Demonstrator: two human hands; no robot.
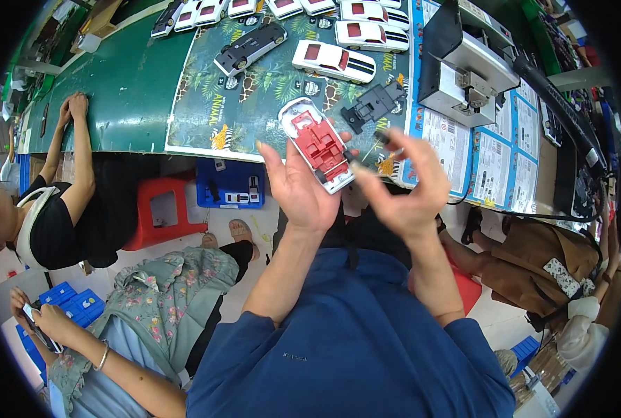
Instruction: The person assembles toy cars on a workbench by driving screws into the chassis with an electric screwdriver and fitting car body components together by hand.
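Note:
A white toy car body (315, 144) lies upside down across my left hand (302, 182), its red seat interior facing up. The fingers support it from beneath and the thumb stands away from it. Over the body's right end, my right hand (409, 182) pinches a small axle with black wheels (382, 137); its thin rod slants toward the body, and one black wheel is at the body's edge. A loose dark grey car chassis (374, 104) lies on the table just beyond my hands. Farther back are an upright white toy car (333, 61) with black stripes and an overturned one (251, 50).
Several white cars (370, 35) line the table's (115, 97) far side. A grey metal machine (464, 70) stands at right beside a thick black hose (561, 104). Co-workers sit left and right. A blue bin (230, 184) and red stool (158, 209) are below the table edge.

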